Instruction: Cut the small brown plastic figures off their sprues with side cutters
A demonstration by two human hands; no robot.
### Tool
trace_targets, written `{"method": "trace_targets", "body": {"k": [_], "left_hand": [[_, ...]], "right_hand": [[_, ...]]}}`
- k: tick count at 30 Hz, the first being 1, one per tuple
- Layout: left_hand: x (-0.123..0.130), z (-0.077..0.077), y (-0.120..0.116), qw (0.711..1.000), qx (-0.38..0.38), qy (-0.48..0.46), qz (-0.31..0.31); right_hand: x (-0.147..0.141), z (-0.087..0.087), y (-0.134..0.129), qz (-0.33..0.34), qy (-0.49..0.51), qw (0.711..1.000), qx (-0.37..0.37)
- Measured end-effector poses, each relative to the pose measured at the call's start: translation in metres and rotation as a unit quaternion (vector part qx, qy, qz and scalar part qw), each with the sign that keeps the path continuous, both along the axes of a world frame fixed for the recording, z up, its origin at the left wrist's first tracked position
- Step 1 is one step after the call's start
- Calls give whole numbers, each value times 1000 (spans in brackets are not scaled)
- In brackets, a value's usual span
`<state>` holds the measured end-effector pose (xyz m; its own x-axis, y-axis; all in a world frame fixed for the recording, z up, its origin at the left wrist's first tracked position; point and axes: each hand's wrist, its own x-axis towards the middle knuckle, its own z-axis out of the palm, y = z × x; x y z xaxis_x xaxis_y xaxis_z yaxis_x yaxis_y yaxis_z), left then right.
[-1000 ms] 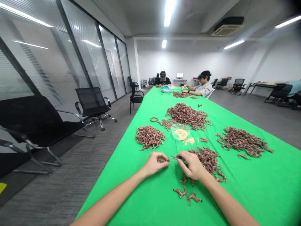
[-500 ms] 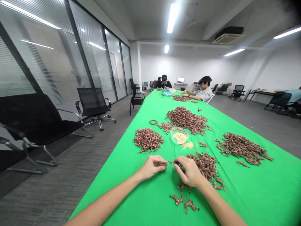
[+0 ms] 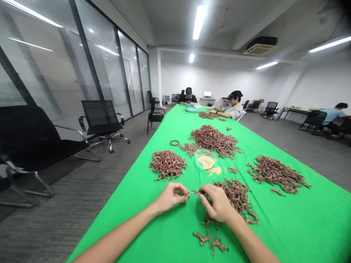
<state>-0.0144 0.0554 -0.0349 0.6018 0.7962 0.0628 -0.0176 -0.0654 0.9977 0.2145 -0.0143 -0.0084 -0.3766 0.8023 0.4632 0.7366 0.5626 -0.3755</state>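
Note:
My left hand point(image 3: 172, 197) pinches a small copper-brown moulded piece point(image 3: 186, 197) between thumb and fingers, above the green cloth point(image 3: 301, 226). My right hand point(image 3: 216, 202) grips a small metal tool point(image 3: 195, 192), whose pointed tip faces the left hand without visibly touching it. Beneath the right hand lies a heap of branched brown pieces point(image 3: 237, 197), partly hidden by it. Several loose pieces point(image 3: 210, 241) lie nearer me. Farther off are a clear bowl of pale granules point(image 3: 205, 162) and more brown heaps point(image 3: 168, 164).
Another large heap point(image 3: 276, 173) lies right, and one point(image 3: 214, 140) farther up the table, near a brown ring point(image 3: 174, 143). Two seated people point(image 3: 236, 106) work at the far end. Black chairs point(image 3: 101, 120) stand left by a glass wall point(image 3: 104, 65).
The whole scene has shifted slightly left and the view has tilted. My hands stay close together, with the left fingers curled tighter. A seated person in light blue now shows fully at far right.

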Motion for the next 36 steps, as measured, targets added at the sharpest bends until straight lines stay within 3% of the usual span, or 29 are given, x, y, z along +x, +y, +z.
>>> {"method": "trace_targets", "body": {"k": [19, 28, 36], "left_hand": [[-10, 2, 7, 996, -82, -46, 7], [-13, 3, 3, 995, -78, -60, 5], [-14, 8, -4, 991, -121, -52, -3]], "right_hand": [[0, -3, 1, 10, 1, 1000, -9], [2, -3, 1, 10, -2, 1000, -2], [3, -2, 0, 6, -11, 1000, 25]]}}
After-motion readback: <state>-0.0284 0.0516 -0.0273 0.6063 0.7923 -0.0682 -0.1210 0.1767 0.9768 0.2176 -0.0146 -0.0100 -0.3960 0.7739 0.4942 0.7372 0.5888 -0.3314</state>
